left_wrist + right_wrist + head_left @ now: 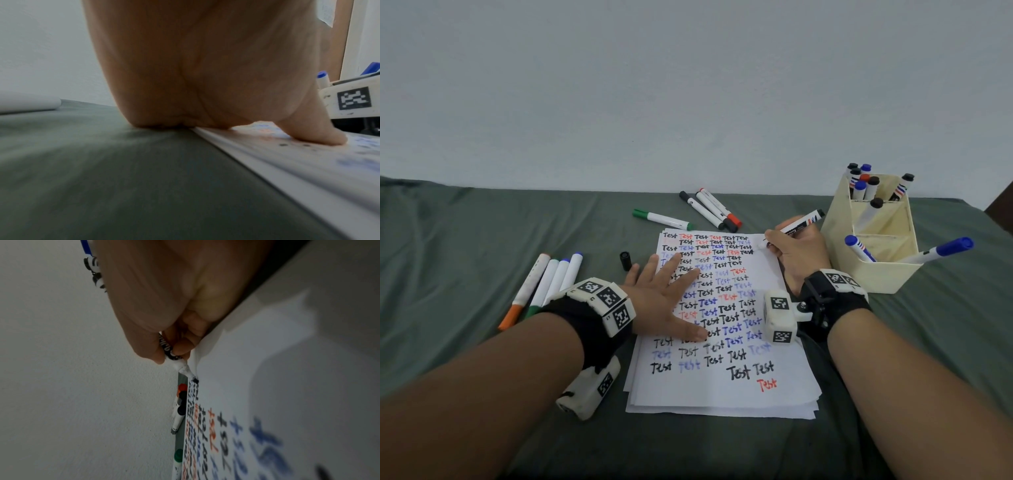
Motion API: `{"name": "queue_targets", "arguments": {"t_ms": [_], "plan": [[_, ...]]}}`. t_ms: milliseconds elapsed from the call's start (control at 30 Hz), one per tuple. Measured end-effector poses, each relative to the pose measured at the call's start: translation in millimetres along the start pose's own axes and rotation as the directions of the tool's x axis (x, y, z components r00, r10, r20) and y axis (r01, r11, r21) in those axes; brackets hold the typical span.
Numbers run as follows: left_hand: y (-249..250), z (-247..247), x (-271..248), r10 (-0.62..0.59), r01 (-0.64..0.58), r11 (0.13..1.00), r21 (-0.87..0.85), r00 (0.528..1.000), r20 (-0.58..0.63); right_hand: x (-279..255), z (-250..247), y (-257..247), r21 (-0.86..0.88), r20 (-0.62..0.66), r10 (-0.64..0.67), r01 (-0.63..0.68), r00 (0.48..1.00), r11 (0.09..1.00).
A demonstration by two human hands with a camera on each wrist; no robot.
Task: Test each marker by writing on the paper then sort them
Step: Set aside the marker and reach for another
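Pinching marker [796, 226]: right hand [799, 255] | left hand [664, 294] flat on paper [726, 390]

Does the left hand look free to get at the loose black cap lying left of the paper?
Probably yes. The left hand lies flat and holds nothing, pressing the paper, and the black cap lies on the cloth just beyond its fingertips with nothing between. Lifting it would leave the paper unheld while the right hand writes.

I see my left hand [205, 73] pressed flat, its heel on the green cloth [102, 178], thumb [320, 134] on the paper stack [287, 170]. At three o'clock sits a tagged white block [349, 104], blue-capped markers [322, 79] behind it.
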State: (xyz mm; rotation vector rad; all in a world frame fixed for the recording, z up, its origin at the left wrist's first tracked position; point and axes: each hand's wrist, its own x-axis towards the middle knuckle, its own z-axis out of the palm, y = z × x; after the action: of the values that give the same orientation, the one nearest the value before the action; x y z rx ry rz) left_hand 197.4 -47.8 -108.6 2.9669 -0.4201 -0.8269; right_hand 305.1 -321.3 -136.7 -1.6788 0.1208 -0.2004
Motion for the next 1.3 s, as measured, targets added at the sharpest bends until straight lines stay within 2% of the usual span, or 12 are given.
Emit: {"name": "queue_targets", "arguments": {"t_ms": [133,233,333,433,533,600,700,800,967,1100,1167,1300], "plan": [[0.5,0.1,-0.8,0.004,-0.004,1.000,0.016,1.000,0.007,2.7,-1.1,2.6,0.030,-0.017,-0.004,0.004,1.000,1.000],[0.6,2.4,-2.1,-0.004,0.004,1.000,0.027,1.000,-0.012,-0.5,1.3,0.9,0.180,0.010,-0.007,0.005,1.000,0.984],[3.2,2.5,-6.5,0.013,-0.002,0.996,0.090,0.992,-0.126,-5.1,3.1,-2.7,0.315,0.050,-0.009,-0.007,0.999,0.949],[1.1,-9.6,-12.8,0.021,0.022,0.994,0.111,0.928,-0.372,-7.4,3.6,-5.7,0.382,0.080,0.003,-0.033,0.997,0.923],[-14.2,-22.8,-14.9,-0.087,0.156,0.985,0.077,0.826,-0.558,-9.3,3.0,-6.2,0.365,0.102,-0.002,-0.035,0.995,0.930],[-28.3,-27.5,-13.0,-0.198,0.248,0.969,0.017,0.810,-0.552,-10.0,2.9,-5.7,0.378,0.120,-0.014,-0.033,0.993,0.925],[-44.1,-39.2,-8.3,-0.286,0.294,0.954,-0.055,0.841,-0.460,-11.4,3.1,-6.7,0.443,0.147,-0.016,-0.052,0.989,0.895],[-46.8,-52.7,0.2,-0.287,0.272,0.958,-0.094,0.872,-0.397,-12.7,1.9,-10.1,0.563,0.163,0.015,-0.105,0.986,0.820],[-31.0,-73.2,12.7,-0.272,0.091,0.938,-0.335,0.792,-0.547,-16.4,1.2,-12.8,0.568,0.148,-0.040,-0.052,0.988,0.822],[-7.1,-86.1,24.8,-0.252,-0.026,0.898,-0.440,0.788,-0.561,-18.8,0.2,-13.5,0.521,0.168,-0.042,-0.053,0.985,0.852],[5.3,-89.5,30.2,-0.238,-0.059,0.891,-0.450,0.783,-0.574,-19.6,-0.1,-13.5,0.515,0.172,-0.038,-0.057,0.984,0.855],[24.9,-93.9,34.1,-0.158,-0.084,0.933,-0.349,0.778,-0.609,-19.6,-0.7,-13.1,0.513,0.179,-0.039,-0.059,0.983,0.856]]}}
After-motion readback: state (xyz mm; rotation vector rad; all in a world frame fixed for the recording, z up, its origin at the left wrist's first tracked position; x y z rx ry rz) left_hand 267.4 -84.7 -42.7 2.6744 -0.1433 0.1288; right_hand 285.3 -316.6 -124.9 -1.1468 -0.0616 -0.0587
